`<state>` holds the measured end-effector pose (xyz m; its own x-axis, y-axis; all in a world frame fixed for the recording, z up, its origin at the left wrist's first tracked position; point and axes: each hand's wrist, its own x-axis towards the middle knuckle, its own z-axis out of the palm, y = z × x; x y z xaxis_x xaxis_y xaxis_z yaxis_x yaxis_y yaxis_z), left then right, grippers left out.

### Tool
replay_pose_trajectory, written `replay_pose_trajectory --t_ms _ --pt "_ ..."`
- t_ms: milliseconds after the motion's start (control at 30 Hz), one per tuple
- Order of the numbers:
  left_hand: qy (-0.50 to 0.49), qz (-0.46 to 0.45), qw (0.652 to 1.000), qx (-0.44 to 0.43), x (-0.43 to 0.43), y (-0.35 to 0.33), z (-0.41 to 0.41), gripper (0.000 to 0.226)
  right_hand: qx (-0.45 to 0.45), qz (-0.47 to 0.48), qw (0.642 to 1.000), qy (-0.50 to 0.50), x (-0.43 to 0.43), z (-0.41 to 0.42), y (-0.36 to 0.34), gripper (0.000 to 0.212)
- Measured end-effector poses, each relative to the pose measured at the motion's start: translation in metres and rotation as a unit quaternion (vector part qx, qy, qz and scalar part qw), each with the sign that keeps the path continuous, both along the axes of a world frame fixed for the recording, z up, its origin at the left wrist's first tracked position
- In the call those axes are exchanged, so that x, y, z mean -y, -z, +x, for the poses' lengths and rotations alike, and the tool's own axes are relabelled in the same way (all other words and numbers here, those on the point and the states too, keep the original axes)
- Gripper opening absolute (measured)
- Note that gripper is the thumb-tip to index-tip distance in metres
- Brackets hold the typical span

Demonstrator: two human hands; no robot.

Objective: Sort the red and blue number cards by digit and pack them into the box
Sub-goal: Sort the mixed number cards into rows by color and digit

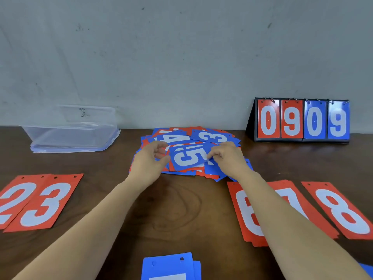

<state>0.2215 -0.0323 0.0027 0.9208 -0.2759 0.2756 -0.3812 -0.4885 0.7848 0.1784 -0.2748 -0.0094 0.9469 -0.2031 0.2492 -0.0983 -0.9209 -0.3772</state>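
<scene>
Wood-grain bench (177, 209), scuffed grey wall (181, 57). Right hand (228, 158) pinches glossy blue 5 card (187, 158); left hand (147, 160) curled beside, grip unclear.

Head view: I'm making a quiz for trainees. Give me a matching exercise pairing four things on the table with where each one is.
Things:
1. clear box
2. scoreboard stand
3. red 8 card
4. blue 5 card

Places:
A. on top of the middle pile
B. back right
C. front right
D. back left

Pairs: 1-D, 2-B, 3-C, 4-A.
</scene>
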Motion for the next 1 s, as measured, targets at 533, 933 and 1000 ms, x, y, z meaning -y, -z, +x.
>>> replay_pose_trajectory --t_ms 533,933,1000 --pt "0.0 0.365 0.931 0.011 0.063 0.004 0.014 0.083 0.13 0.305 0.925 0.187 0.025 -0.015 -0.006 0.019" --pt "-0.091 -0.01 0.987 -0.129 -0.016 -0.012 0.051 0.029 -0.047 0.141 0.981 0.128 0.0 0.026 -0.014 0.067" --pt "-0.094 -0.049 0.984 -0.142 -0.028 -0.011 0.052 0.032 -0.12 0.063 0.982 0.135 -0.008 0.036 -0.017 0.086"
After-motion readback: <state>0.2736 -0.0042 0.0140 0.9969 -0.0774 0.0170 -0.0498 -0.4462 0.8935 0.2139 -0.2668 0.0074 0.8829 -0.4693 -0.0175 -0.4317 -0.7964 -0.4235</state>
